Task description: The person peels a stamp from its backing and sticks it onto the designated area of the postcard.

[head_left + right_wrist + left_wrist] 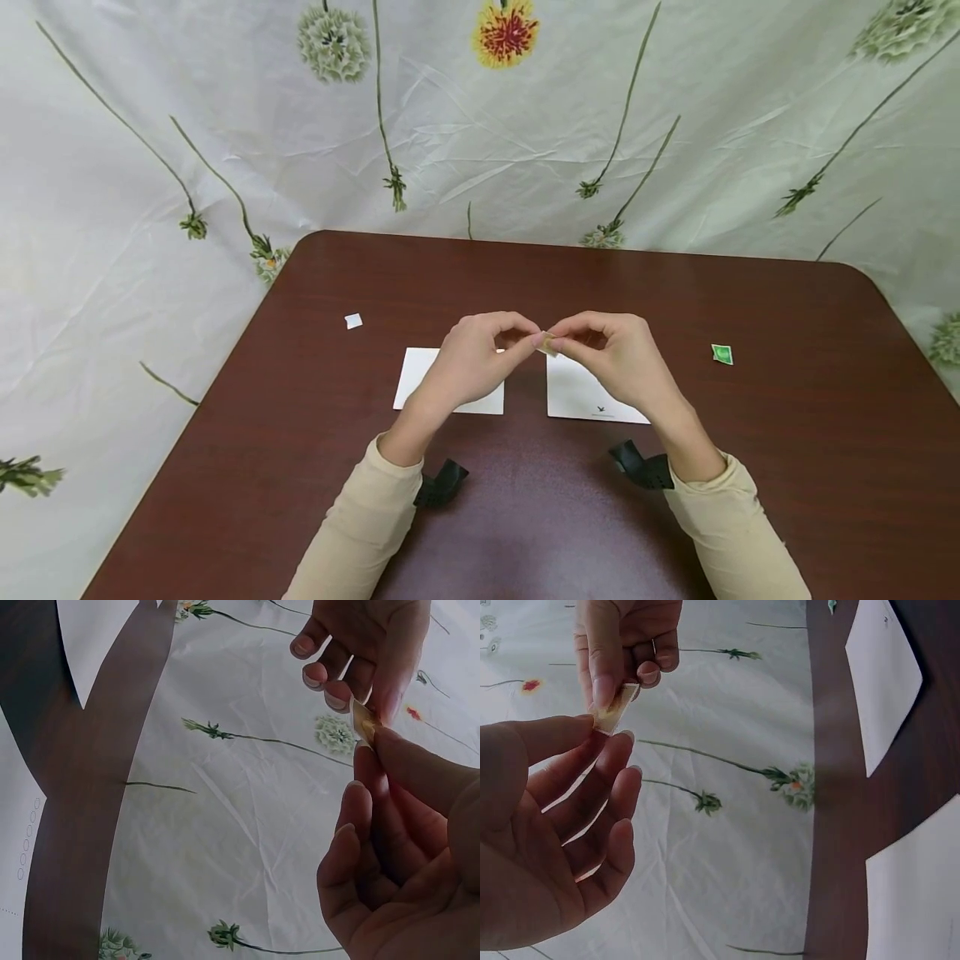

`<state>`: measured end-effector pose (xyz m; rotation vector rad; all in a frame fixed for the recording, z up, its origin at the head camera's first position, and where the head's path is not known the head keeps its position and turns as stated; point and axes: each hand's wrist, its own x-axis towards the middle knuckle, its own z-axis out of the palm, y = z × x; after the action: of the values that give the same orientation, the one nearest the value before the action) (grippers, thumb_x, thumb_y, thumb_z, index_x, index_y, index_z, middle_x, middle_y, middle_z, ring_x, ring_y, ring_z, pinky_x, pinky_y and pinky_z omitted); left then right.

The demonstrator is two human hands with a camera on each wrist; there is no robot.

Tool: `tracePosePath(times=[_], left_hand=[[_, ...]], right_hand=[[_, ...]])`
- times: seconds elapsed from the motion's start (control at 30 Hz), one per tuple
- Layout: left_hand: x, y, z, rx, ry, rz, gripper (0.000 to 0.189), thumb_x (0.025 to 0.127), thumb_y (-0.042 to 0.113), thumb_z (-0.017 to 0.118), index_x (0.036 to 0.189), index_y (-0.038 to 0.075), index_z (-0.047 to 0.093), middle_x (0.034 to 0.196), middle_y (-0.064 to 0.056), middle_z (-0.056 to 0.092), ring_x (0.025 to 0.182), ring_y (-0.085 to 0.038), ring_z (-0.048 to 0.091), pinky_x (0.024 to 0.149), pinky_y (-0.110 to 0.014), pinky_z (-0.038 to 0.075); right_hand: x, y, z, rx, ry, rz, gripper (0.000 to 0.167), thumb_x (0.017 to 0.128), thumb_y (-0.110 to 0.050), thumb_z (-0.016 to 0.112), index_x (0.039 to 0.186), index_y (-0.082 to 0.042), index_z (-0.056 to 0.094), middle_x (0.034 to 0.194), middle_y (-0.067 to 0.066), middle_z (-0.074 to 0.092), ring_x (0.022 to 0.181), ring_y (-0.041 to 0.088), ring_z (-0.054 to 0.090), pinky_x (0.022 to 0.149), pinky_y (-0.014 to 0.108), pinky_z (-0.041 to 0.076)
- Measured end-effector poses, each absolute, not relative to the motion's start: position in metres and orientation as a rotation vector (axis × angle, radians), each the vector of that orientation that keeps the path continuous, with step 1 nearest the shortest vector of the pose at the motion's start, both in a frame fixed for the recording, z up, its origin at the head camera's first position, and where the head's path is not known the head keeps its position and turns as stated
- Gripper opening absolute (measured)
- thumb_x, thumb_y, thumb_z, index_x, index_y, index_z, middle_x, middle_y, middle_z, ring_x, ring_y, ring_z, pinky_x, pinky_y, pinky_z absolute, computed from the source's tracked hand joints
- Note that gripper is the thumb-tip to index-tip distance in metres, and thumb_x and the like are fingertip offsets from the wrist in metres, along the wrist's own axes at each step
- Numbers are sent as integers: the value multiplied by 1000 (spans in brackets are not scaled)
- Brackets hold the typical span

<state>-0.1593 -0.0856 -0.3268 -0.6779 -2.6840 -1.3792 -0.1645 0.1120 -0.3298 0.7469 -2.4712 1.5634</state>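
A yellow slip (548, 345) is held in the air above the far left corner of the right paper (585, 392), pinched from two sides. Its left end is gripped between thumb and forefinger of the left hand (476, 358), its right end between thumb and forefinger of the right hand (621, 358). In the left wrist view, the left hand's other fingers are seen loosely bent and slightly apart, supporting nothing.

The right paper is partly covered by the right hand; a small dark mark is printed near its near edge, and a row of ovals is shown on it in the right wrist view. The left paper (415, 377) is set just to the left of the right paper, a gap being left between them, and is partly hidden by the left hand. Whether either paper is an envelope, or anything is contained in it, cannot be told.

A green slip (722, 355) is placed to the right of the right paper, and a white slip (353, 321) well to its left.
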Motion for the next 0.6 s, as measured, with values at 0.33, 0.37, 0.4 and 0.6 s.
tracePosePath(times=[0.33, 0.37, 0.4, 0.6], left_hand=[[-156, -102, -341, -731, -2683, -1343, 16, 93, 17, 63, 107, 13, 71, 84, 9, 68, 77, -4, 60, 72, -36, 48], [-155, -104, -344, -726, -2692, -1325, 17, 93, 17, 63, 108, 12, 70, 86, 8, 68, 80, -5, 60, 73, -35, 48], [-154, -106, -348, -731, -2701, -1293, 18, 93, 17, 63, 109, 11, 70, 89, 7, 68, 83, -7, 61, 75, -35, 48], [-144, -116, -372, -881, -2809, -1061, 31, 94, 21, 63, 121, 8, 65, 118, -4, 63, 113, -21, 56, 94, -39, 44]], right_hand=[[-172, 112, -338, 720, -2519, 1517, 8, 80, -6, 77, 87, -8, 75, 77, -2, 69, 65, 14, 61, 56, 25, 46], [-173, 111, -340, 716, -2524, 1511, 7, 80, -6, 77, 87, -8, 75, 77, -1, 69, 65, 15, 61, 56, 25, 45], [-173, 111, -341, 714, -2533, 1499, 7, 80, -6, 77, 87, -7, 75, 77, -1, 69, 64, 15, 60, 56, 25, 45], [-178, 107, -347, 684, -2577, 1443, 6, 81, -7, 76, 86, -8, 75, 77, -3, 69, 63, 14, 57, 55, 24, 44]])
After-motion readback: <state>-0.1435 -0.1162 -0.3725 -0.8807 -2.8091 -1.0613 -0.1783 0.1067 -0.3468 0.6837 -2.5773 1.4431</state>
